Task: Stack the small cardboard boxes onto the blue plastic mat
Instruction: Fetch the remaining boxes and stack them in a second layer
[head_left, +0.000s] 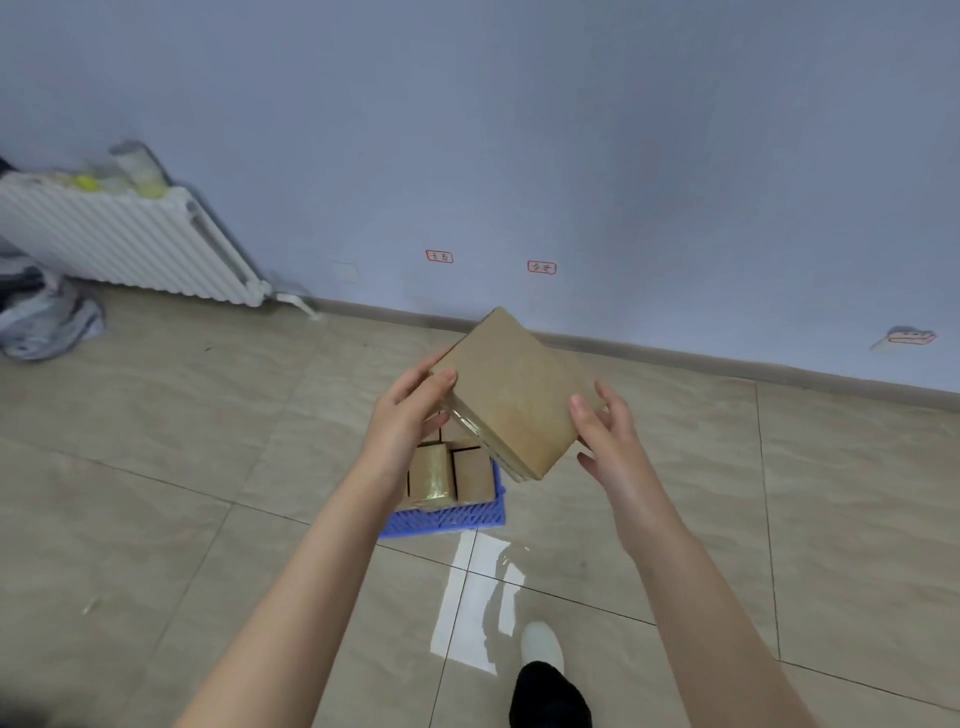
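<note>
Cardboard box (511, 389): flat, tilted, held in the air between both hands.
Left hand (410, 415): fingers grasp the box's left corner, thumb on top.
Right hand (605, 441): fingers grasp its right edge.
Small boxes (449, 475): packed together just below the left fingers, on the blue plastic mat (447, 519), which lies on the tiled floor (156, 467).
White radiator (119, 234): far left of the fingers, against the wall.

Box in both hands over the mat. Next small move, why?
Probably level the held box and lower it onto the stacked boxes on the blue mat: left hand and right hand grip it tilted above them.
</note>
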